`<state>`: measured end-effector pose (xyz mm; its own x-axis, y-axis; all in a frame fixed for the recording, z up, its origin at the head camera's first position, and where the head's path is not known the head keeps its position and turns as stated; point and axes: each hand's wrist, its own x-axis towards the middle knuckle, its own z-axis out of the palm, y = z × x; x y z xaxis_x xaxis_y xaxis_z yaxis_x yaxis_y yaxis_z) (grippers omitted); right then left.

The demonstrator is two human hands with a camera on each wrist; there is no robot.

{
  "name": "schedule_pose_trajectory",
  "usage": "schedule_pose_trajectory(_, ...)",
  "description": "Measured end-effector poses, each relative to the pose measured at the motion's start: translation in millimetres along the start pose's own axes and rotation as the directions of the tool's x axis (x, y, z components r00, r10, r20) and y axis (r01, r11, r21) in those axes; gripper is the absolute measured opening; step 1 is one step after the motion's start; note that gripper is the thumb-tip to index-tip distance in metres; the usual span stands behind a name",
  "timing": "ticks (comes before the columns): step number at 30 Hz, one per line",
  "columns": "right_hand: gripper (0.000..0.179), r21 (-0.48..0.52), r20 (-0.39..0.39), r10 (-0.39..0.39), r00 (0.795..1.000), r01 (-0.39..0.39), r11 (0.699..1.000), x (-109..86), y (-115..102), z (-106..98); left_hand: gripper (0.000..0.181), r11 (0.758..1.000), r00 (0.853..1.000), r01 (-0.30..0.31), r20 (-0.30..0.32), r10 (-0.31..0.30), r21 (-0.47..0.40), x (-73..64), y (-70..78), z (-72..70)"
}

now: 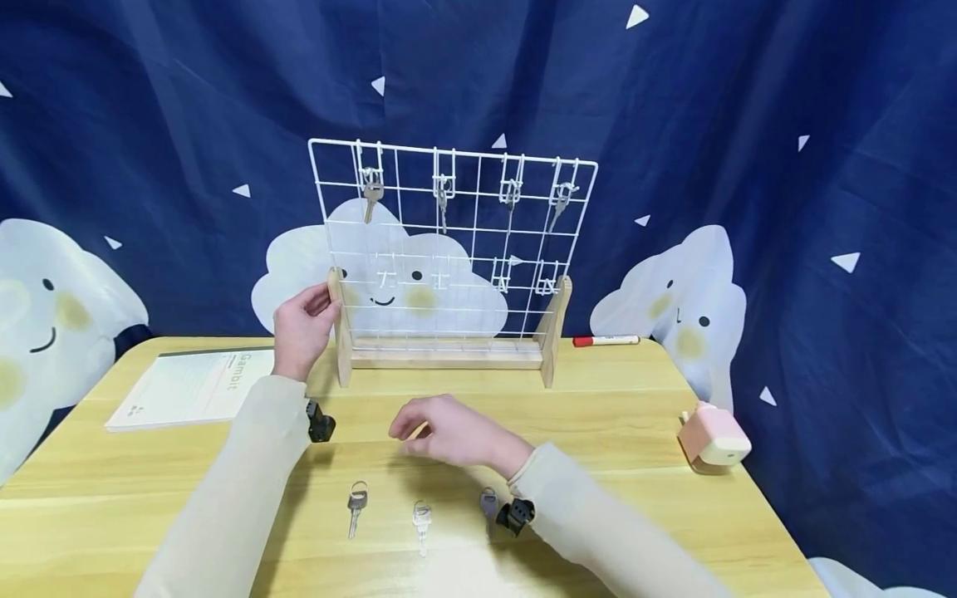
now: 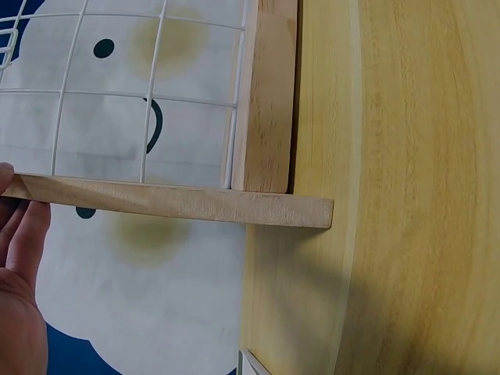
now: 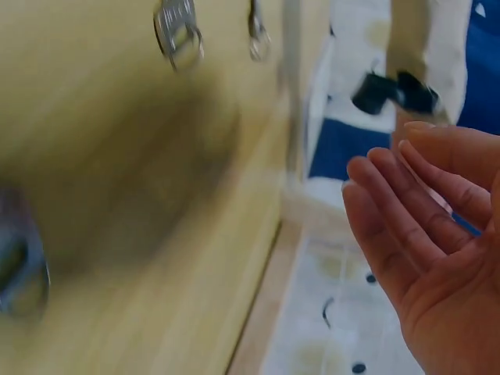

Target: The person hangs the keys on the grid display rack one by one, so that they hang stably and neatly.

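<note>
A white wire grid rack [image 1: 456, 224] with wooden side posts stands at the back of the table. My left hand [image 1: 302, 328] pinches its left post [image 2: 195, 205] between thumb and fingers. Several keys hang from the upper hooks, among them a brassy key [image 1: 372, 198] at the far left. Over the table in front of the rack, my right hand [image 1: 452, 432] holds nothing, its fingers loosely bent. Nearer to me lie three keys with rings: a left key [image 1: 356, 505], a middle key [image 1: 422, 523] and a right key [image 1: 488, 503] beside the right wrist camera.
Lower hooks [image 1: 501, 278] on the grid carry no keys. A notebook [image 1: 198, 386] lies at the left, a red-capped marker [image 1: 606, 340] behind the rack's right post. A pink and white charger [image 1: 714, 438] sits near the right edge. Behind hangs a dark blue curtain [image 1: 463, 66].
</note>
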<state>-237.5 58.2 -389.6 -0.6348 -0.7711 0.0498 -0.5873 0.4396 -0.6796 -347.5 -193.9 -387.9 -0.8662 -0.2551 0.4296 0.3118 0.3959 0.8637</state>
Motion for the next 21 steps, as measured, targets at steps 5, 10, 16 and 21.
schedule_pose_trajectory(5, 0.026, -0.069, 0.054, -0.011, 0.998, 0.015, 0.997, 11.1, -3.3, 17.9, 0.037, 1.000, 1.000, 0.010, 0.000, -0.010, 0.002, 0.3, 0.7, 0.4)
schedule_pose_trajectory(10, 0.030, -0.102, 0.103, 0.015, 0.995, -0.005, 0.995, 19.8, -5.5, 32.2, 0.037, 1.000, 1.000, 0.009, -0.002, -0.009, -0.010, -0.3, -0.1, 1.4)
schedule_pose_trajectory(16, 0.032, -0.171, 0.155, 0.027, 0.988, 0.000, 0.985, 29.8, -9.5, 45.5, 0.037, 0.999, 0.999, 0.032, -0.002, -0.032, 0.007, -1.2, 0.2, 1.0)
schedule_pose_trajectory(21, 0.031, -0.238, 0.156, 0.025, 0.987, 0.013, 0.971, 36.0, -10.5, 53.6, 0.037, 1.000, 1.000, 0.029, -0.001, -0.029, 0.004, -1.4, 0.1, 1.3)
